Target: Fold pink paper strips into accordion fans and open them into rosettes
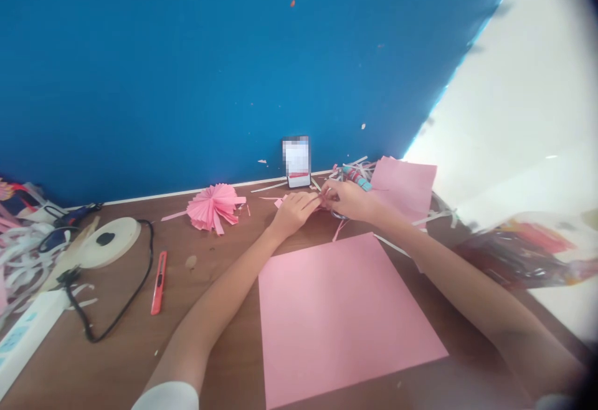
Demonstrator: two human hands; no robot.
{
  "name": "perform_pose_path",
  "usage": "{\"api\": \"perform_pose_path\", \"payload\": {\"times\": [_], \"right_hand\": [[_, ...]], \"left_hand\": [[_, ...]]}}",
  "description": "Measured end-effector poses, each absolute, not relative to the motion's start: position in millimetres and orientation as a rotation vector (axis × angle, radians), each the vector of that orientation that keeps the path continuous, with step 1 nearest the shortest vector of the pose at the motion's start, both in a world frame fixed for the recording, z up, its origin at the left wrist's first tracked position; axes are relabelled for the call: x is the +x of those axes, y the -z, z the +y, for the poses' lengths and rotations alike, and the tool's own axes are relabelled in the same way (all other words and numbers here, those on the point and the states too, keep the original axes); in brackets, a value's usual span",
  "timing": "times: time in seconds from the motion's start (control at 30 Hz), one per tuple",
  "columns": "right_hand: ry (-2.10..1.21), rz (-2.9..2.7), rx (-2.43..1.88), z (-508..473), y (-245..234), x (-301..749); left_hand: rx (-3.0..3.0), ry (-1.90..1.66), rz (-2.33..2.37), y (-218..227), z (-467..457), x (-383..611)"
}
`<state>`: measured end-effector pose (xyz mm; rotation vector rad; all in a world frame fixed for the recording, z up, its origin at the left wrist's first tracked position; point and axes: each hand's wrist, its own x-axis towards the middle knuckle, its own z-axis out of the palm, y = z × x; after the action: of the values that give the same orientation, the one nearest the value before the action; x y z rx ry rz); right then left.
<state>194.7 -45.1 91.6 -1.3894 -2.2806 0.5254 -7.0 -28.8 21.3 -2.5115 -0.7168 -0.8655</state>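
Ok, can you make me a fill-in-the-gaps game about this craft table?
1. The wall behind the table is ____.
2. The cutter lies to the ____ of the big paper sheet.
3. The left hand and right hand meet at a small paper scrap that is ____.
4. The cable on the table is ____.

Missing words: blue, left, pink, black.
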Motion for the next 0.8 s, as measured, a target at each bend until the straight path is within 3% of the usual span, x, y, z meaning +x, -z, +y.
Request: {"api": "perform_pose_path", "payload": {"times": [0.8], "right_hand": [[-0.582, -2.364, -1.086, -47.8, -94.1, 197.5]], "left_hand": [[-2.514, 0.942, -0.800, -21.2, -29.0, -7.3]]}}
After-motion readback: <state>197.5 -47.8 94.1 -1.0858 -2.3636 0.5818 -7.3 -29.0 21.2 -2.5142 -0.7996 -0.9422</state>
